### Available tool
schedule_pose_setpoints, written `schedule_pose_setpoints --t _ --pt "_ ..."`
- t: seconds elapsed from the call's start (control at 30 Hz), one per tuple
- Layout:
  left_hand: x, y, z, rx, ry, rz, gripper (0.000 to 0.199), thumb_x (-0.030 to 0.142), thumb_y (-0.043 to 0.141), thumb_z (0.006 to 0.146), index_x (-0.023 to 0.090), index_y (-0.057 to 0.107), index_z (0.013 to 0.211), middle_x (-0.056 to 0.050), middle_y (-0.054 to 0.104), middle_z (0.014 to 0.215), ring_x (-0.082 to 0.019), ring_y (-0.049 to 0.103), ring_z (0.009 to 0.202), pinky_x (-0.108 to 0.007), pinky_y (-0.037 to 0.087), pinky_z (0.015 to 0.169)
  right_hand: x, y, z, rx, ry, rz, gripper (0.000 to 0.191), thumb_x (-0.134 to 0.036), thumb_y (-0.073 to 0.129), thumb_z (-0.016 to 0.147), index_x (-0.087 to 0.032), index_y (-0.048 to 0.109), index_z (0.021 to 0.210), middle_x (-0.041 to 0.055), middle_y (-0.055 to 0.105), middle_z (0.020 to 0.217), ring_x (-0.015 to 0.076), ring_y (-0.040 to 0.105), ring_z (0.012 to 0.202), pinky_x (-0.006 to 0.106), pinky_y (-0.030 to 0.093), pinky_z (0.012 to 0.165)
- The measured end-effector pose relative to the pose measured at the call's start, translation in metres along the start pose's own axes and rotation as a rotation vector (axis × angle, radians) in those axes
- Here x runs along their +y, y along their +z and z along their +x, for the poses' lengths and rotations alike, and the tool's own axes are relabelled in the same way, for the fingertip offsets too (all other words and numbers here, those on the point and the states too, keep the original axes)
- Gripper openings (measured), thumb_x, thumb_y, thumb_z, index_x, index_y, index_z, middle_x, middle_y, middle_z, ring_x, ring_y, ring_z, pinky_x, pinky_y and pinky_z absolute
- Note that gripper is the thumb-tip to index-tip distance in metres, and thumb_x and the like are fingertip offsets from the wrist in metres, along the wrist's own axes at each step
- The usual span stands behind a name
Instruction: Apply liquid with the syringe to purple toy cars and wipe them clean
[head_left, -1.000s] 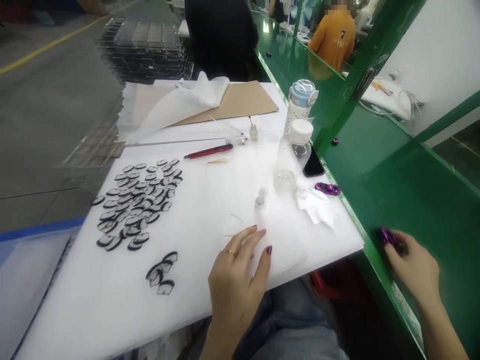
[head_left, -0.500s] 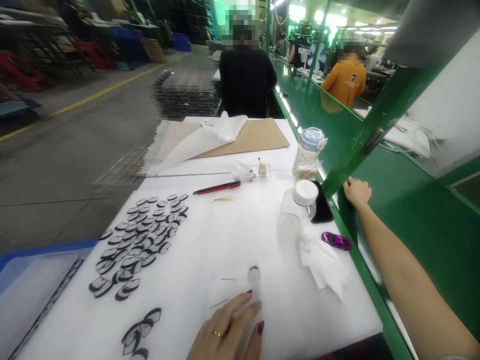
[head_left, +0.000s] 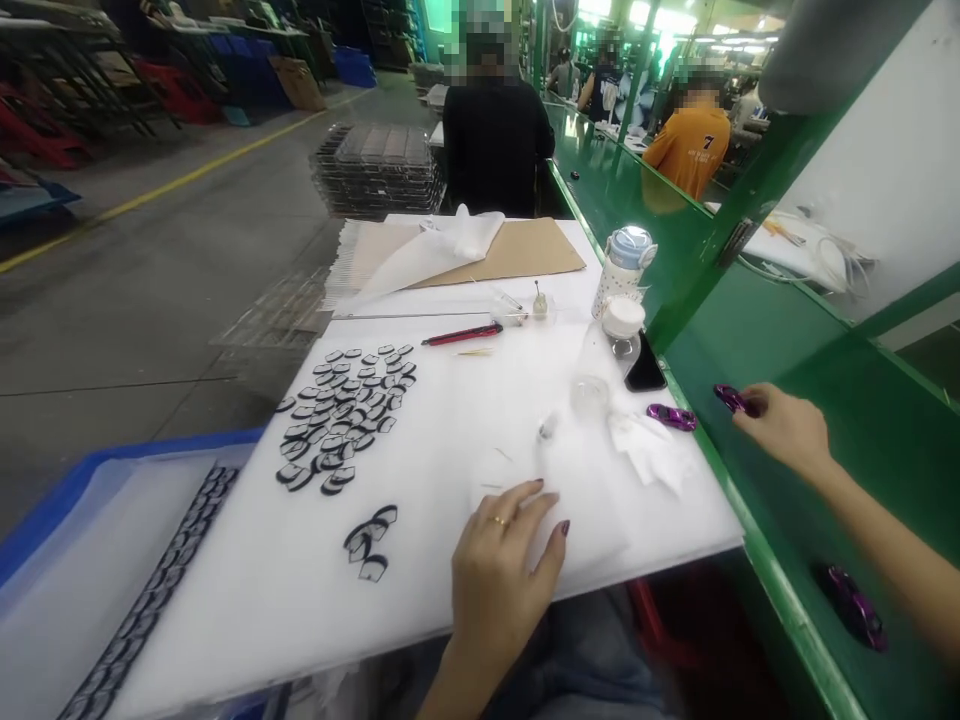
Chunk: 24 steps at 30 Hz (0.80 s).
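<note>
Marking: a numeral 7 on the orange shirt [head_left: 694,150] at upper right. The right hand [head_left: 784,430], arm cut off by the frame edge, reaches over the green bench [head_left: 862,470], fingers closed on a purple toy car [head_left: 735,400]. The left hand [head_left: 502,570], loosely open and empty, rests on the white board [head_left: 420,620], near a small clear piece [head_left: 547,428]. A second car [head_left: 671,416] lies on the bench edge; a third [head_left: 851,606] is blurred.

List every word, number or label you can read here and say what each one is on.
"7": on the orange T-shirt of a co-worker.
Any smaller print on that shirt is too blurred to read.
The water bottle and the red utility knife show no readable text.
</note>
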<state>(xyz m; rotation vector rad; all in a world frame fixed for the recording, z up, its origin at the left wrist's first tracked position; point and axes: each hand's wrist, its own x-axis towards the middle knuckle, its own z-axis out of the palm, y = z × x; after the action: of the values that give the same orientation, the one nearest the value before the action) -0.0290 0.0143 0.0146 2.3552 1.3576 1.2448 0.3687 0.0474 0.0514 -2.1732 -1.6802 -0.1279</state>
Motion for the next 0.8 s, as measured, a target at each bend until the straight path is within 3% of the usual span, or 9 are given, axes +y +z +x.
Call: schedule_pose_setpoints --t 0.1,0.2,0.27,0.33,0.43,0.5,0.63,0.7,0.8 --pt "0.002 -0.004 0.002 -0.056 0.029 -0.030 0.038 0.024 0.064 0.088 0.018 0.059 0.125 -0.011 0.070 0.117 -0.028 0.067 0.105 -0.042 0.060 0.084 -0.068 -0.013 -0.037 -0.033 -0.219 0.118 0.027 -0.029 0.068 0.076 -0.024 0.067 0.103 0.0080 0.074 0.100 0.0260 0.068 0.090 0.039 0.053 0.079" --pt "0.000 -0.011 0.001 -0.142 0.067 -0.045 0.059 0.025 0.064 0.088 0.014 0.045 0.142 -0.016 0.061 0.135 -0.031 0.062 0.120 -0.045 0.058 0.093 -0.148 -0.008 -0.064 -0.232 -0.789 0.393 0.025 -0.016 0.060 0.084 -0.021 0.064 0.109 0.0076 0.072 0.102 0.0209 0.067 0.090 0.034 0.056 0.078" --pt "-0.001 -0.014 -0.004 -0.152 0.091 -0.054 0.056 0.019 0.059 0.090 0.015 0.043 0.144 -0.015 0.061 0.135 -0.028 0.063 0.118 -0.043 0.058 0.094 -0.187 -0.001 -0.073 -0.337 -0.891 0.458 0.014 -0.014 0.058 0.087 -0.021 0.064 0.099 0.0071 0.073 0.101 0.0201 0.068 0.090 0.033 0.056 0.078" --pt "0.001 -0.016 -0.013 -0.102 0.082 -0.062 0.047 0.010 0.053 0.093 0.019 0.050 0.139 -0.011 0.067 0.124 -0.024 0.067 0.110 -0.038 0.059 0.091 -0.210 0.007 -0.073 -0.303 -0.722 0.538 0.001 -0.021 0.061 0.088 -0.021 0.062 0.088 0.0061 0.074 0.096 0.0202 0.070 0.087 0.033 0.056 0.076" --pt "0.008 -0.014 -0.029 0.045 -0.013 -0.024 0.035 0.008 0.053 0.093 0.022 0.061 0.125 -0.009 0.070 0.110 -0.022 0.069 0.100 -0.036 0.060 0.087 -0.226 0.019 -0.060 -0.171 -0.338 0.656 0.016 -0.034 0.068 0.085 -0.021 0.060 0.092 0.0059 0.073 0.094 0.0231 0.070 0.087 0.037 0.056 0.077" --pt "0.013 -0.015 -0.034 0.064 -0.061 -0.012 0.032 0.016 0.062 0.091 0.020 0.063 0.123 -0.011 0.068 0.114 -0.023 0.070 0.097 -0.037 0.062 0.085 -0.232 0.023 -0.050 -0.277 -0.264 0.670 0.017 -0.037 0.061 0.088 -0.021 0.061 0.093 0.0062 0.072 0.091 0.0256 0.070 0.090 0.041 0.055 0.080" --pt "0.010 -0.031 -0.027 -0.229 -0.020 -0.117 0.057 0.022 0.079 0.077 0.018 0.059 0.130 -0.016 0.057 0.139 -0.029 0.067 0.106 -0.042 0.062 0.088 -0.234 0.018 -0.044 -0.538 -0.302 0.901 0.030 -0.045 0.050 0.095 -0.021 0.062 0.080 0.0070 0.071 0.089 0.0298 0.066 0.107 0.046 0.051 0.091" --pt "0.002 -0.039 -0.018 -0.353 0.017 -0.173 0.059 0.015 0.079 0.075 0.019 0.059 0.130 -0.014 0.057 0.142 -0.030 0.063 0.116 -0.044 0.060 0.095 -0.230 0.016 -0.049 -0.514 -0.308 1.152 0.026 -0.045 0.055 0.094 -0.022 0.065 0.086 0.0063 0.071 0.098 0.0277 0.062 0.116 0.044 0.048 0.097" --pt "-0.006 -0.040 -0.009 -0.380 0.066 -0.255 0.055 0.015 0.080 0.074 0.017 0.061 0.126 -0.013 0.063 0.136 -0.029 0.059 0.125 -0.046 0.055 0.104 -0.222 0.024 -0.060 -0.360 -0.255 1.360 0.018 -0.042 0.062 0.092 -0.025 0.068 0.097 0.0036 0.068 0.094 0.0208 0.064 0.096 0.038 0.049 0.088"
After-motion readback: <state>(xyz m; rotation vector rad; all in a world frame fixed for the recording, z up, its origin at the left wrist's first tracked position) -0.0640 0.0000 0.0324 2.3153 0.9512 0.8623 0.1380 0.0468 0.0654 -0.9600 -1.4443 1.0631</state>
